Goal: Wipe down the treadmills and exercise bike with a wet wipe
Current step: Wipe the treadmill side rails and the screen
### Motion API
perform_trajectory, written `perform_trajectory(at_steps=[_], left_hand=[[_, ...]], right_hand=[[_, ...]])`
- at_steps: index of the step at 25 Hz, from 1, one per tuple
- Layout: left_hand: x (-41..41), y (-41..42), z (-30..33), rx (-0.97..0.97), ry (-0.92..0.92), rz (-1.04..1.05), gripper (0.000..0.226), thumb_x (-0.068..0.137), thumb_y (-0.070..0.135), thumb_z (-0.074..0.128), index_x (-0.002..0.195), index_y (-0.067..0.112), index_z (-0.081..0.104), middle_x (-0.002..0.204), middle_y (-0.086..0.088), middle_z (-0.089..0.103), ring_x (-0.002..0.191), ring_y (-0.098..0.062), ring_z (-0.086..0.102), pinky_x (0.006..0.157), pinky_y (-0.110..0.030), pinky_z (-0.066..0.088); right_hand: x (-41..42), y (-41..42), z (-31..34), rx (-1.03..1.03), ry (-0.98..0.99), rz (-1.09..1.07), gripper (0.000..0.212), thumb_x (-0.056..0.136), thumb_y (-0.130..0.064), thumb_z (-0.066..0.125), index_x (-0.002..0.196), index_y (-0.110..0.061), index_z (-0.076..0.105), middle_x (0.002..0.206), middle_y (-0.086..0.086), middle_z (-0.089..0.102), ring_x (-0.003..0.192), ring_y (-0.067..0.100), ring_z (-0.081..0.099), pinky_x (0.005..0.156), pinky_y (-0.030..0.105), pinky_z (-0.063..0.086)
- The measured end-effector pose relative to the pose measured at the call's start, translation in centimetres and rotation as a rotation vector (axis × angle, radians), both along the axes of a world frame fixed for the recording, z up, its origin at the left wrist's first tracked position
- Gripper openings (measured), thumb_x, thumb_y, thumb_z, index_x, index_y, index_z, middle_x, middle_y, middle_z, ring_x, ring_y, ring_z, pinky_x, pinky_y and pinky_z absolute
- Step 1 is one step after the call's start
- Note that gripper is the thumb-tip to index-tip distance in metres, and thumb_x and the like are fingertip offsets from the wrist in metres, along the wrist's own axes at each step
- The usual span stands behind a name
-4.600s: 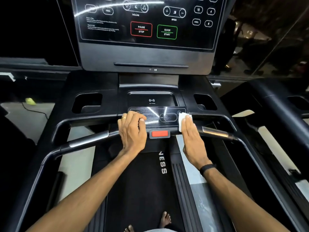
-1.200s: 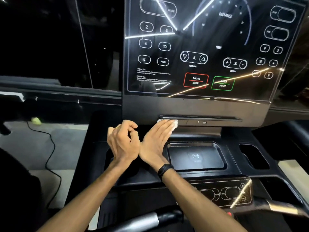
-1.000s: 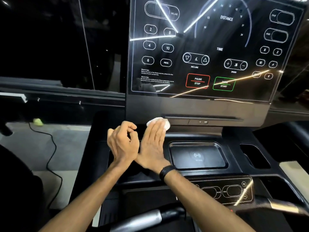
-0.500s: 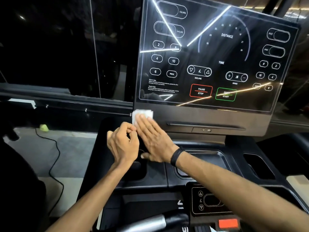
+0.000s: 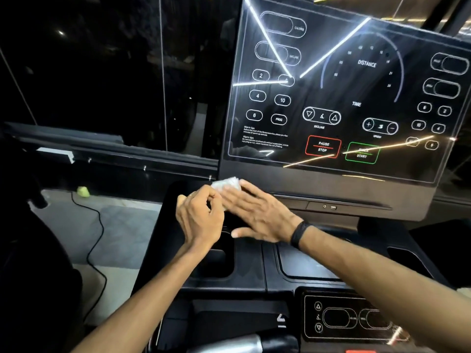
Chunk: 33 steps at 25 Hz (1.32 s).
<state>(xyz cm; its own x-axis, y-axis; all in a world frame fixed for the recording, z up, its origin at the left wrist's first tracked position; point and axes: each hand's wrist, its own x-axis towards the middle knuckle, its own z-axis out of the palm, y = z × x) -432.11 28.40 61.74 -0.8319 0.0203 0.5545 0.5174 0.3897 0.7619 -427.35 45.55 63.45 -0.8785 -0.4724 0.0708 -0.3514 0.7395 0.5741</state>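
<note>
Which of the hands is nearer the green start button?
Right. The right hand lies flat on the wipe below the screen, down-left of the start button. The left hand sits farther left, fingers curled.

The right hand (image 5: 257,212) presses a wet wipe (image 5: 226,184) flat against the treadmill console's (image 5: 331,184) lower left corner; the left hand (image 5: 200,217) hovers curled beside it.
</note>
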Motion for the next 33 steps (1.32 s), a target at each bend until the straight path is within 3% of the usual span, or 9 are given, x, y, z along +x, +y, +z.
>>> perform_trajectory(at_steps=[3, 8, 12, 14, 18, 21, 24, 29, 33], left_hand=[[0.1, 0.8, 0.1, 0.011, -0.006, -0.032, 0.023, 0.079, 0.017, 0.045, 0.064, 0.018, 0.062, 0.046, 0.017, 0.035, 0.048, 0.002, 0.035, 0.071, -0.032, 0.033], [0.6, 2.4, -0.4, -0.006, 0.032, -0.091, 0.021, 0.080, 0.014, 0.049, 0.064, 0.018, 0.062, 0.048, 0.018, 0.035, 0.049, 0.003, 0.035, 0.072, -0.034, 0.036], [1.1, 4.3, -0.4, -0.010, 0.034, -0.132, 0.020, 0.079, 0.010, 0.053, 0.064, 0.018, 0.062, 0.049, 0.019, 0.038, 0.049, 0.002, 0.035, 0.072, -0.036, 0.036], [1.7, 5.0, -0.5, -0.010, 0.052, -0.152, 0.019, 0.078, 0.008, 0.053, 0.064, 0.018, 0.061, 0.049, 0.020, 0.037, 0.050, -0.003, 0.035, 0.071, -0.037, 0.036], [2.0, 5.6, -0.8, 0.002, 0.056, -0.151, 0.019, 0.077, 0.007, 0.054, 0.063, 0.017, 0.061, 0.050, 0.022, 0.035, 0.052, -0.004, 0.035, 0.070, -0.036, 0.035], [2.2, 6.1, -0.8, -0.004, 0.053, -0.158, 0.018, 0.078, 0.009, 0.054, 0.064, 0.017, 0.061, 0.052, 0.020, 0.037, 0.053, -0.006, 0.038, 0.069, -0.036, 0.034], [2.3, 6.2, -0.8, -0.003, 0.031, -0.158, 0.017, 0.077, 0.010, 0.054, 0.064, 0.017, 0.062, 0.052, 0.022, 0.035, 0.053, -0.006, 0.038, 0.069, -0.035, 0.034], [2.6, 7.1, -0.4, -0.019, 0.037, -0.174, 0.017, 0.077, 0.009, 0.054, 0.064, 0.017, 0.063, 0.053, 0.019, 0.038, 0.054, -0.012, 0.046, 0.070, -0.036, 0.034], [2.4, 7.8, 0.0, -0.030, 0.050, -0.191, 0.017, 0.077, 0.010, 0.052, 0.066, 0.016, 0.062, 0.057, 0.011, 0.054, 0.056, -0.016, 0.050, 0.071, -0.037, 0.034]], right_hand=[[0.4, 0.5, 2.5, -0.222, 0.141, -0.167, 0.081, 0.104, -0.061, 0.024, 0.159, -0.002, 0.012, 0.168, 0.014, 0.006, 0.156, 0.024, 0.001, 0.126, 0.050, 0.006], [4.4, 2.5, -0.8, -0.115, 0.030, -0.157, 0.082, 0.104, -0.063, 0.023, 0.160, -0.003, 0.011, 0.168, 0.012, 0.004, 0.156, 0.023, -0.001, 0.125, 0.051, 0.008], [3.7, 3.5, 1.7, -0.303, 0.187, -0.326, 0.076, 0.105, -0.056, 0.021, 0.157, -0.001, 0.023, 0.167, 0.014, 0.013, 0.155, 0.025, 0.010, 0.125, 0.051, 0.005], [4.6, 3.4, 0.2, -0.306, 0.161, -0.270, 0.078, 0.105, -0.057, 0.022, 0.155, 0.002, 0.027, 0.165, 0.018, 0.020, 0.154, 0.029, 0.014, 0.126, 0.050, 0.003], [5.0, 4.0, 0.1, -0.326, 0.243, -0.263, 0.076, 0.104, -0.057, 0.025, 0.148, 0.004, 0.038, 0.141, 0.017, 0.041, 0.139, 0.033, 0.035, 0.126, 0.049, 0.002], [3.3, 3.7, 1.6, -0.473, 0.341, -0.362, 0.078, 0.104, -0.057, 0.022, 0.146, 0.007, 0.038, 0.133, 0.019, 0.045, 0.126, 0.036, 0.040, 0.122, 0.050, 0.017], [4.9, 2.6, -0.4, -0.477, 0.173, -0.213, 0.075, 0.104, -0.057, 0.029, 0.144, 0.006, 0.042, 0.128, 0.017, 0.048, 0.107, 0.031, 0.046, 0.101, 0.044, 0.039], [3.9, 3.9, 2.3, -0.635, 0.239, -0.309, 0.054, 0.105, -0.044, 0.035, 0.133, -0.001, 0.051, 0.123, 0.011, 0.050, 0.103, 0.026, 0.047, 0.093, 0.037, 0.043], [5.8, 4.5, 0.2, -0.671, 0.204, -0.255, 0.044, 0.105, -0.041, 0.039, 0.120, -0.004, 0.059, 0.113, 0.008, 0.055, 0.100, 0.026, 0.051, 0.090, 0.040, 0.045]])
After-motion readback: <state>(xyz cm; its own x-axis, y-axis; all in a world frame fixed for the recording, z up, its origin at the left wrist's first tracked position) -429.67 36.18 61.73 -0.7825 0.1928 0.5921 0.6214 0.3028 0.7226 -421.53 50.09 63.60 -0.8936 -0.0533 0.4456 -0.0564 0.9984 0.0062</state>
